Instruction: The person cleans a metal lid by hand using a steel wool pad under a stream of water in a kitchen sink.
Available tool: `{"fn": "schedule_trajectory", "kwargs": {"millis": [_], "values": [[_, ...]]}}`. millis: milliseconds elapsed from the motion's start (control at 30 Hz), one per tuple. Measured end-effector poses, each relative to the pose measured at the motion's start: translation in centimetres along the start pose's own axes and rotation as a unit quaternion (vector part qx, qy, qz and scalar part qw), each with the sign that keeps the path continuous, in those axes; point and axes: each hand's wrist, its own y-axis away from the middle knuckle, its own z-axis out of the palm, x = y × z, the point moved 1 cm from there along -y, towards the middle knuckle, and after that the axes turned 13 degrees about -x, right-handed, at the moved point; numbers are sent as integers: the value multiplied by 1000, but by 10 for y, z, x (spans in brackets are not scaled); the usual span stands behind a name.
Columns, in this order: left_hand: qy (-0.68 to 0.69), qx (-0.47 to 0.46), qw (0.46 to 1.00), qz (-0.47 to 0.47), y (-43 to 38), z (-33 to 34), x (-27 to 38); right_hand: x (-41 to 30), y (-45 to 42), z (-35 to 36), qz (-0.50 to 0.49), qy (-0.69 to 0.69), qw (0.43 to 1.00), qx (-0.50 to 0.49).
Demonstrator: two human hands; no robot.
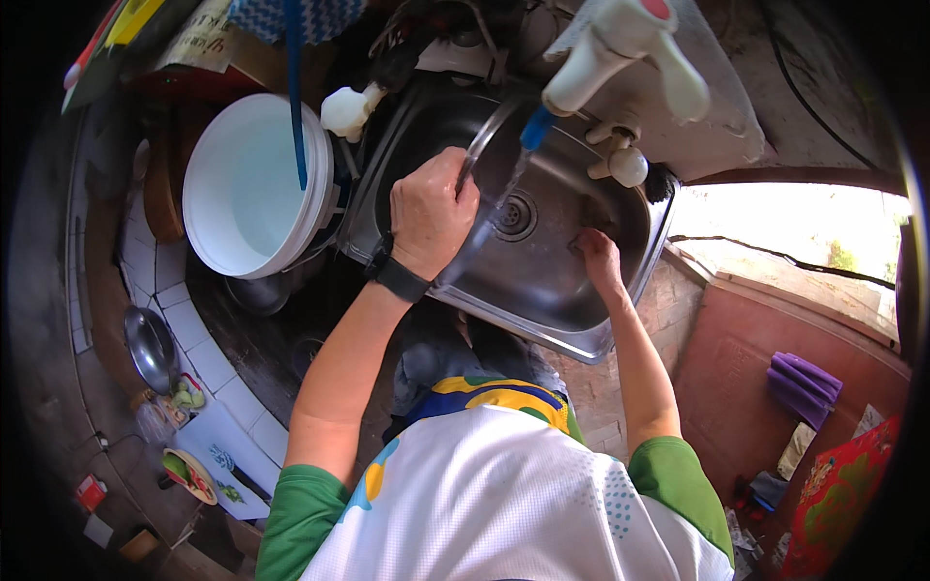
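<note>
My left hand [434, 210], wet and wearing a black wristband, grips the shiny rim of a round, see-through item [488, 134], probably a glass lid, tilted over the stainless steel sink [538, 272]. My right hand [601, 260] is low in the right side of the basin with its fingers bent; a small dark thing shows at the fingertips, too unclear to name. From the blue nozzle [536, 129] of a white plastic tap [592, 72], water runs down between my hands near the round drain strainer [514, 216].
Left of the sink stands a white plastic bucket [320, 218] holding water, with a blue hose [295, 94] hanging into it. Two more white taps [345, 112] [626, 164] jut near the sink. Lower left are a metal bowl [150, 348] and a plate of vegetables [190, 476].
</note>
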Motion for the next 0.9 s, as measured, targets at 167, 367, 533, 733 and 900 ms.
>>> {"fn": "schedule_trajectory", "kwargs": {"millis": [167, 367, 533, 733, 900], "values": [[-123, -118, 981, 94, 10, -6, 22, -102, 20, -25, 78, -488, 862, -115], [-191, -171, 911, 322, 67, 45, 13, -99, 31, -12, 86, -755, 632, -152], [-118, -255, 913, 295, 79, 64, -4, -72, 51, 3, 73, -733, 668, -101], [649, -124, 722, -203, 16, 79, -24, -21, 51, 33, 61, -746, 657, -89], [639, -215, 704, -225, -26, 84, -16, -23, 32, 42, 31, -757, 642, -116]]}}
